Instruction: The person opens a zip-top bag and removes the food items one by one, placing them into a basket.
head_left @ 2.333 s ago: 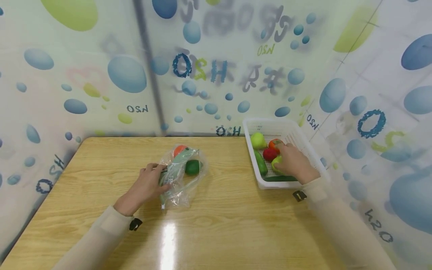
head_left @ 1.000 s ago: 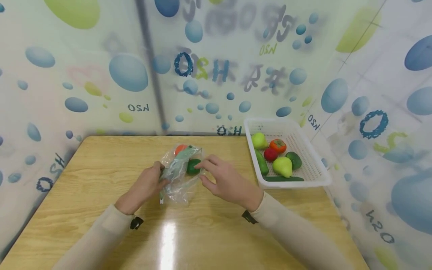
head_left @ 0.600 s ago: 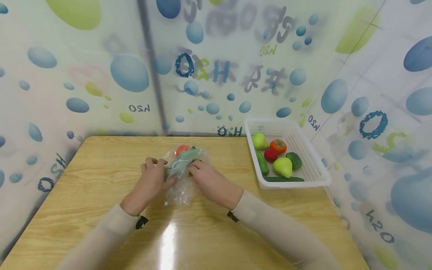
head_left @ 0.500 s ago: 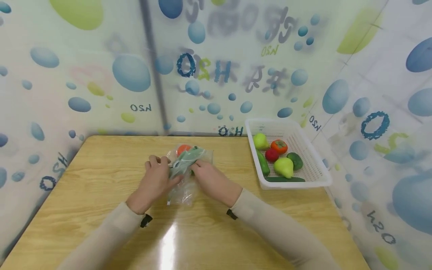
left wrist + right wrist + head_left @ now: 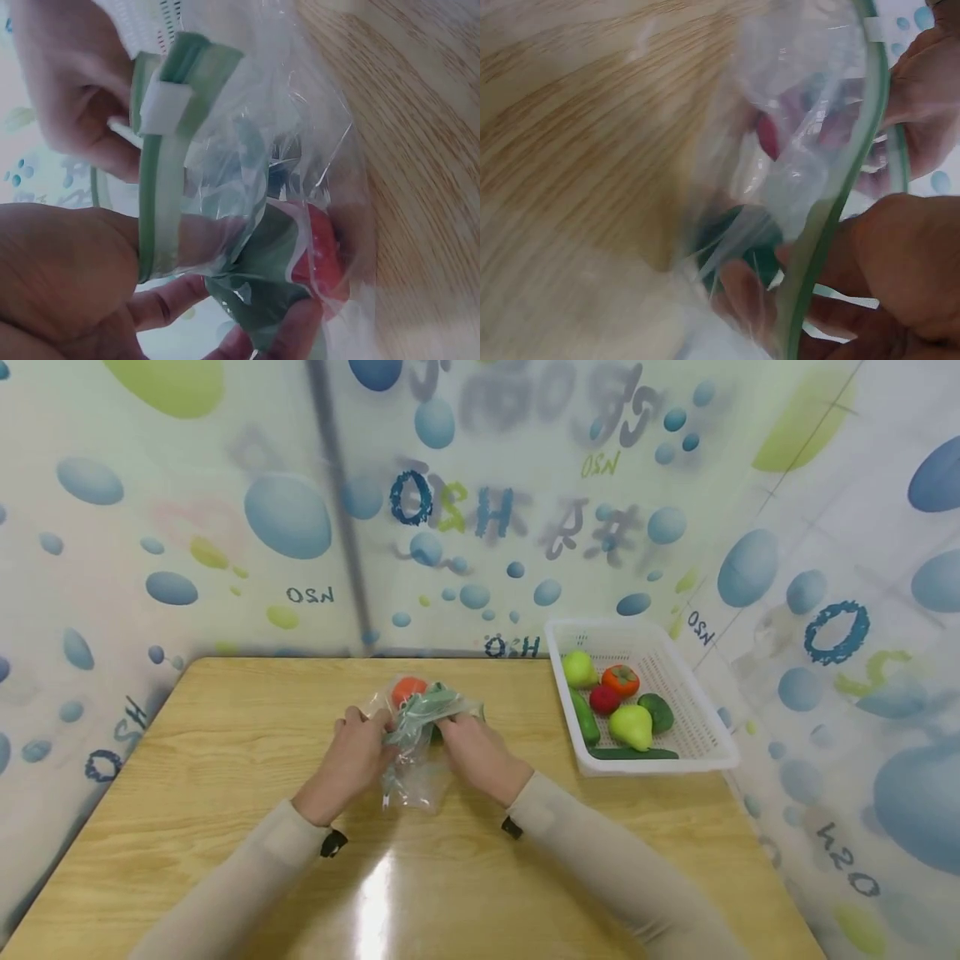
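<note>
A clear zip bag (image 5: 414,783) with a green edge and a white slider (image 5: 166,107) lies on the table, an orange-red round fruit (image 5: 408,690) showing at its far end. My left hand (image 5: 348,767) grips the bag's near left side; in the left wrist view its thumb is inside the mouth and its fingers are outside. My right hand (image 5: 486,762) reaches in at the bag's right side. Seen through the plastic in the right wrist view, its fingers curl round a dark green round fruit or vegetable (image 5: 739,236). The fingertips are partly hidden by bunched plastic.
A white perforated basket (image 5: 697,714) stands at the right by the wall. In it lie a yellow-green pear (image 5: 632,727), a persimmon (image 5: 621,680), a cucumber (image 5: 633,753) and several others. A patterned curtain (image 5: 465,527) backs the wooden table (image 5: 187,760).
My right hand has left the basket, come across to the bag and closed round the dark green thing. My left hand and the bag have shifted slightly right.
</note>
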`<control>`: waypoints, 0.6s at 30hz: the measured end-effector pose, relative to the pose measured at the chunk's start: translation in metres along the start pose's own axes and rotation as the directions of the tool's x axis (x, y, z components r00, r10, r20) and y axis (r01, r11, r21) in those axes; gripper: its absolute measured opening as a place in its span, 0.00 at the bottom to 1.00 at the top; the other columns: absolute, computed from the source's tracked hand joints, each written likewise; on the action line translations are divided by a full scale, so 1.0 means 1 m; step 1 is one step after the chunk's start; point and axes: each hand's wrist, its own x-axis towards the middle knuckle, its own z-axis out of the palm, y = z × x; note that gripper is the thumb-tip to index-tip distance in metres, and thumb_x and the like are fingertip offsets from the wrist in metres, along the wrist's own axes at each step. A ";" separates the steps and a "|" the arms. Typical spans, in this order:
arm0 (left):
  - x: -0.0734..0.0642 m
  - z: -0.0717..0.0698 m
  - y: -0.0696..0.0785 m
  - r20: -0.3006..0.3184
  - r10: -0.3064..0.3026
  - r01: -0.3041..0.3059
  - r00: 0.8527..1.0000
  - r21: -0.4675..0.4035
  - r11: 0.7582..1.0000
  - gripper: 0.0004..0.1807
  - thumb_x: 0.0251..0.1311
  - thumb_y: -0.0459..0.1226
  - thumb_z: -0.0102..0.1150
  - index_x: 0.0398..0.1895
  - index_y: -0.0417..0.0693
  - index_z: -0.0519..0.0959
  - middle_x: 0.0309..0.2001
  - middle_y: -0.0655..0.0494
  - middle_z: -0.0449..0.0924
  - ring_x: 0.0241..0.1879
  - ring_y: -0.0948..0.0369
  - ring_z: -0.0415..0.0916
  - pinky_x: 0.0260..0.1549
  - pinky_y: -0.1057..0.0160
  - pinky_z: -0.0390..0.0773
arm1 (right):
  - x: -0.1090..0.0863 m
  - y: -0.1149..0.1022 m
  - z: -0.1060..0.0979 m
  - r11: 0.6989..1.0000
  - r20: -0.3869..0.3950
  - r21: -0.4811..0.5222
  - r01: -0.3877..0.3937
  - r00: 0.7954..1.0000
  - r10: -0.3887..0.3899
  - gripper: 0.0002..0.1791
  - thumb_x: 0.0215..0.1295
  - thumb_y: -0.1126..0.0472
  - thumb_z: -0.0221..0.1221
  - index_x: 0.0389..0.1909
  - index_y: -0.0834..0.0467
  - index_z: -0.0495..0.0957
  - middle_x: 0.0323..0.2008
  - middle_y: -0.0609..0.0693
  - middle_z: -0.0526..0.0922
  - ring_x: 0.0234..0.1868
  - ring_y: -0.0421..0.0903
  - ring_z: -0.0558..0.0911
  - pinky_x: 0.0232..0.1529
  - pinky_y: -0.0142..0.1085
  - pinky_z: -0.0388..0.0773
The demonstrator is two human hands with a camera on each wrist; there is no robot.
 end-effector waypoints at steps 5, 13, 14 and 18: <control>0.019 0.027 -0.037 -0.070 0.081 -0.078 0.994 0.035 0.996 0.14 0.67 0.33 0.82 0.49 0.43 0.84 0.46 0.36 0.80 0.41 0.43 0.79 0.35 0.43 0.84 | 0.003 0.005 0.005 0.999 0.023 0.038 -0.013 1.000 0.012 0.33 0.84 0.71 0.63 0.85 0.64 0.73 0.81 0.65 0.80 0.70 0.59 0.91 0.67 0.45 0.92; 0.008 0.011 -0.021 -0.045 0.149 -0.151 0.988 -0.054 0.987 0.09 0.73 0.29 0.75 0.49 0.38 0.83 0.46 0.35 0.79 0.42 0.46 0.79 0.37 0.47 0.88 | 0.006 0.005 0.012 1.000 -0.040 -0.008 0.002 0.999 -0.002 0.35 0.81 0.57 0.73 0.82 0.62 0.76 0.67 0.62 0.91 0.58 0.56 0.95 0.59 0.47 0.95; 0.005 0.007 -0.016 -0.046 0.154 -0.157 0.987 -0.062 0.986 0.09 0.74 0.28 0.74 0.49 0.38 0.82 0.46 0.35 0.78 0.42 0.46 0.79 0.37 0.47 0.88 | 0.007 0.004 0.013 0.999 -0.050 -0.032 0.000 0.999 -0.002 0.34 0.81 0.55 0.73 0.81 0.61 0.78 0.63 0.61 0.92 0.54 0.56 0.96 0.55 0.47 0.96; -0.002 0.002 -0.009 -0.060 0.185 -0.188 0.981 -0.051 0.981 0.08 0.74 0.27 0.72 0.48 0.38 0.80 0.44 0.36 0.76 0.39 0.48 0.77 0.35 0.50 0.86 | 0.008 0.000 0.015 0.996 -0.077 -0.090 -0.019 0.997 0.012 0.35 0.79 0.53 0.74 0.81 0.58 0.78 0.67 0.62 0.91 0.60 0.61 0.94 0.48 0.50 0.97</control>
